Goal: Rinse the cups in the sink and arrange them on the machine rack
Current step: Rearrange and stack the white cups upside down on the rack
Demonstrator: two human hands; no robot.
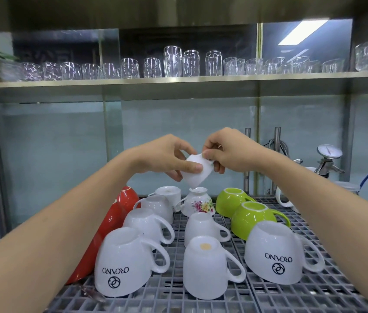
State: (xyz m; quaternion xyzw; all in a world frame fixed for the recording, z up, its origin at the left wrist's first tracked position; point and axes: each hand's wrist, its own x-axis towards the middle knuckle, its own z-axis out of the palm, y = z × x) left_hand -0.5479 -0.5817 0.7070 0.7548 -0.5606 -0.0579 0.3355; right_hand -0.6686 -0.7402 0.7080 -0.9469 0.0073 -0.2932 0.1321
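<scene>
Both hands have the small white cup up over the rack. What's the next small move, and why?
Probably lower the small white cup, held by left hand and right hand, mouth-down onto the bare grid beside the floral cup; the other cups already sit inverted.

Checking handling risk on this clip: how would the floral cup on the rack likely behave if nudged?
The floral cup looks thin and glazed, so probably fragile and slick. Inverted on its wide rim on the grid rack, it should resist tipping, though it would likely bump the neighbouring white cup.
</scene>
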